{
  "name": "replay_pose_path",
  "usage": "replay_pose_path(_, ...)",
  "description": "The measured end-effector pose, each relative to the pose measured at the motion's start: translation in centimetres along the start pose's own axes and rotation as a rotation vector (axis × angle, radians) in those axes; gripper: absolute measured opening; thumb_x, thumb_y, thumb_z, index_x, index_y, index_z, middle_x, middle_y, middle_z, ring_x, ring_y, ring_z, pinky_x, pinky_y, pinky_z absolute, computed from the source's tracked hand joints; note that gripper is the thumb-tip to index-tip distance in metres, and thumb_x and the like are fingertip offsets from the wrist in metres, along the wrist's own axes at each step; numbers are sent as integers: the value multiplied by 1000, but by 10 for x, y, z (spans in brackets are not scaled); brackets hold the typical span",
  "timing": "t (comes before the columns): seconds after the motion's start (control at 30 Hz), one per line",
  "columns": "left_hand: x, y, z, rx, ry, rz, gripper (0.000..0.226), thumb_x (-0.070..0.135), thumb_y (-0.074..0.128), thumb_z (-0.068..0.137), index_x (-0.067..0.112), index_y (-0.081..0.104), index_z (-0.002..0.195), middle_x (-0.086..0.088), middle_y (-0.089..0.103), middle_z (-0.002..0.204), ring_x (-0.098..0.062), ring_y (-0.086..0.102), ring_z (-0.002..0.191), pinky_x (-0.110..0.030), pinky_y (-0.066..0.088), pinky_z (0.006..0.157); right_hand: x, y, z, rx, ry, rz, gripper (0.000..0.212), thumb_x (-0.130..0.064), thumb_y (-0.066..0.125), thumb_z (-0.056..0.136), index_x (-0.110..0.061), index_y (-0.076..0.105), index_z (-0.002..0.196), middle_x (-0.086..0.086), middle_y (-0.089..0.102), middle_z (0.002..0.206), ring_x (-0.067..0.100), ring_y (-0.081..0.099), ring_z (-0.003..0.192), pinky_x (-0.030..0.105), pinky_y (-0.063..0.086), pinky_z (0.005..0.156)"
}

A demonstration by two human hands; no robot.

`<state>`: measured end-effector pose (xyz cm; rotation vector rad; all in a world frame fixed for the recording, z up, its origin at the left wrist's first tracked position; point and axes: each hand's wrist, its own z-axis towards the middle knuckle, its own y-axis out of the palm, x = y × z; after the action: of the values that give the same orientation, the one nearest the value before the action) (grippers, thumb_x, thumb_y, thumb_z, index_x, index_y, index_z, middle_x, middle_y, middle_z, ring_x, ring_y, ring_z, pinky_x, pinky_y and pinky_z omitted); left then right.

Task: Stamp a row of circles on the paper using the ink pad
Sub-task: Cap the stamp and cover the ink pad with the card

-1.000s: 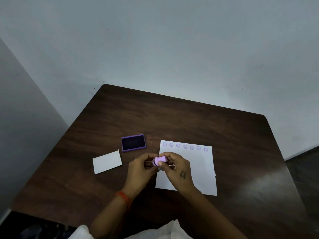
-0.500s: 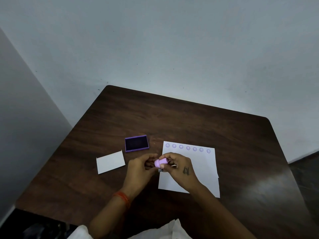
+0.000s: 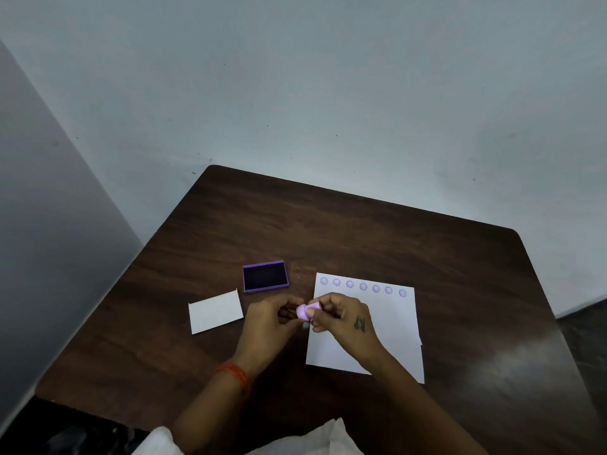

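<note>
A dark wooden table (image 3: 361, 231) with rounded corners fills the lower part of the view and stands against a pale wall (image 3: 328, 93). Both forearms reach over its near edge and meet above the middle of the tabletop.

A white sheet of paper (image 3: 394, 323) lies flat under and beyond the right hand (image 3: 345, 320). Its near left part is covered by the right hand and wrist. Along its far edge, beyond the right hand, runs a row of seven purple stamped circles (image 3: 363, 286), evenly spaced from the left corner almost to the right edge.

A smaller white card (image 3: 215, 311) lies flat on the table to the left of the left hand (image 3: 269, 323), apart from it.

The ink pad (image 3: 265, 276), a purple rectangular tray with a dark inked surface facing up, sits open on the table just beyond the left hand, between the card and the paper, touching neither.

The right hand bears a small dark mark on its back, and its fingers are curled with the fingertips closed around the right end of a small pink stamp (image 3: 307, 311). The left hand, with an orange band (image 3: 235, 376) at the wrist, is also curled, and its thumb and fingertips meet the stamp's left end. The stamp is thus pinched between the two hands, held on its side above the table at the left edge of the paper. Its stamping face cannot be made out.
</note>
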<state>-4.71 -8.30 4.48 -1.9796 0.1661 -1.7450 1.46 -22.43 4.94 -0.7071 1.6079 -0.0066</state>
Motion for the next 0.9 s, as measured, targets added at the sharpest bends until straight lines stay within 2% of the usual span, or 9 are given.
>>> replay_pose_path(0.03, -1, 0, 0, 2, 1, -8, 20, 18, 74, 75, 22, 71, 94, 9, 71, 84, 8, 64, 78, -1, 48, 67, -1, 1, 0, -2, 12, 1, 24, -25, 67, 82, -6, 68, 97, 17, 73, 91, 22, 71, 77, 33, 59, 80)
replay_pose_path(0.2, -6, 0, 1, 3, -21, -5, 22, 15, 74, 74, 22, 71, 95, 6, 74, 88, 1, 67, 79, -8, 52, 70, -1, 5, -1, -3, 24, 14, 29, -25, 72, 77, -12, 67, 103, 9, 72, 100, 20, 69, 86, 24, 55, 78)
replay_pose_path(0.3, -8, 0, 0, 9, -24, -10, 19, 18, 74, 75, 24, 71, 93, 9, 73, 86, 1, 67, 79, -8, 52, 70, 1, 6, 2, -29, 63, 19, 25, -27, 70, 79, -7, 69, 96, 16, 74, 93, 23, 71, 79, 32, 58, 82)
replay_pose_path(0.4, -9, 0, 0, 29, -24, -29, 16, 22, 73, 76, 27, 71, 91, 14, 71, 82, 4, 66, 78, -4, 50, 67, 2, 10, 5, -39, 130, 48, 27, -31, 68, 80, -8, 68, 94, 15, 73, 93, 23, 71, 80, 36, 58, 85)
replay_pose_path(0.57, -14, 1, 1, 70, -6, -42, 22, 18, 72, 77, 29, 69, 96, 15, 71, 86, 4, 65, 82, -6, 51, 70, 3, 20, 9, -68, 99, 102, 24, -23, 73, 77, -16, 66, 98, 6, 71, 95, 20, 67, 86, 29, 58, 80)
replay_pose_path(0.7, -28, -2, 4, 81, -50, 2, 40, 15, 76, 72, 23, 64, 108, 7, 69, 103, -5, 64, 91, -13, 51, 78, 12, 28, 21, -7, 9, -29, 14, -25, 73, 75, -20, 68, 87, -5, 69, 80, 9, 65, 75, 11, 50, 69)
replay_pose_path(0.8, -40, -5, 8, 80, -104, 49, 47, 18, 78, 70, 24, 61, 113, 5, 67, 108, -6, 62, 91, -7, 46, 72, 22, 40, 33, 68, -26, -160, 8, -25, 65, 79, -18, 69, 79, -7, 63, 72, 3, 57, 66, 12, 43, 63)
replay_pose_path(0.9, -49, -5, 13, 69, -129, 91, 47, 18, 77, 71, 25, 59, 114, 2, 66, 111, -3, 60, 89, -3, 41, 67, 31, 55, 42, 105, -13, -157, 29, -35, 48, 81, -14, 67, 73, -5, 59, 68, 5, 54, 60, 10, 38, 60)
